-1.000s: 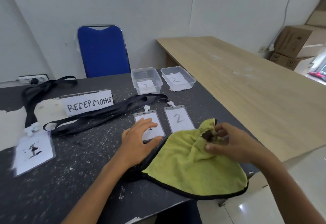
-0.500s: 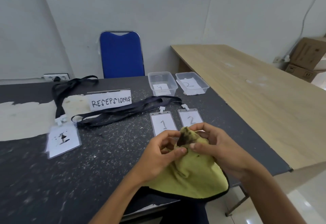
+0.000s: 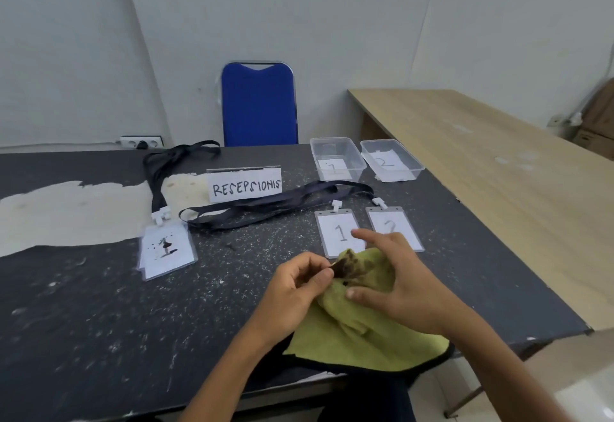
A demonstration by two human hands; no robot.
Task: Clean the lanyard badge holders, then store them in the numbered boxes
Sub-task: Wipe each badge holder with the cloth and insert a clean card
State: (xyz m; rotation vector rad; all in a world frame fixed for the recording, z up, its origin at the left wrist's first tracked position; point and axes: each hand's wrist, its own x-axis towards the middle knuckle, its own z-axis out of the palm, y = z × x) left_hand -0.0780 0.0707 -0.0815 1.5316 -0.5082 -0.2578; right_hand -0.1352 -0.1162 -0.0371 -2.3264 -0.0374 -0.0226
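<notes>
The left hand (image 3: pixel 299 283) pinches the yellow cloth (image 3: pixel 365 338) by its stained corner; the right hand (image 3: pixel 398 285) rests on it, fingers spread.

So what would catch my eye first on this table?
Most likely the yellow-green cloth at the near edge of the dark table. The left hand pinches its stained corner, while the right hand rests on it with fingers spread. Just behind lie badge holder 1 and badge holder 2. Farther back stand clear box 1 and box 2, with a blue chair by the wall.
</notes>
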